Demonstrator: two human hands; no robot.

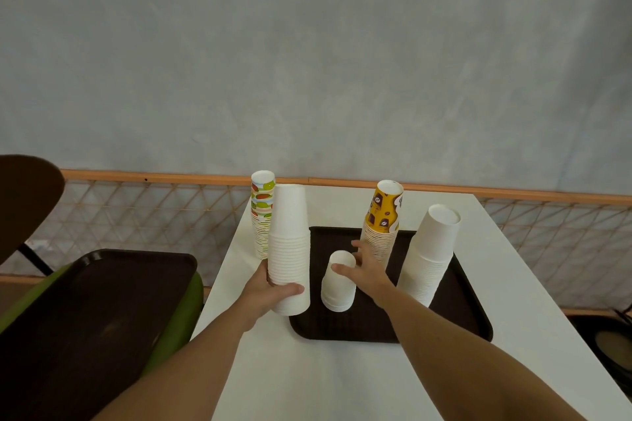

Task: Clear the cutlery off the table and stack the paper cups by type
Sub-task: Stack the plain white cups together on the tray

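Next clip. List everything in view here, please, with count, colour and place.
table: one, white, centre
tray: one, brown, on table
second tray: one, brown, on green seat, left
fruit-print cup stack: one, multicoloured, table, back left
yellow cup stack: one, yellow, tray back
short cup stack: one, white, tray middle
tall cup stack: one, white, tray right
held cup stack: one, white, tray's left edge
left hand: grips held cup stack
right hand: open, at short cup stack
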